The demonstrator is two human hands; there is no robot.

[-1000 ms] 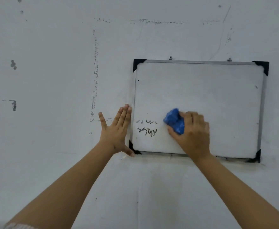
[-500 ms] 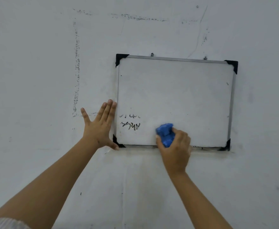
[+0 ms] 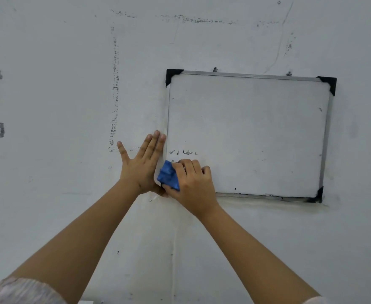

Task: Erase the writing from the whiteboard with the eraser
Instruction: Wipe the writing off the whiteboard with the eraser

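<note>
With the left hand (image 3: 143,166) spread flat bracing the whiteboard (image 3: 257,132), the right hand (image 3: 191,183), clamped on the blue eraser (image 3: 168,176), should press firmly across the remaining writing (image 3: 183,152)

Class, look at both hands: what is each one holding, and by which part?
Right hand grips the blue eraser by its right side. Left hand holds nothing.

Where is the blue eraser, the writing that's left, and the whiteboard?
eraser (image 3: 168,175), head view, middle of its blue part.
writing (image 3: 183,152), head view, middle of the faint marks.
whiteboard (image 3: 257,128), head view, bare white face.
</note>
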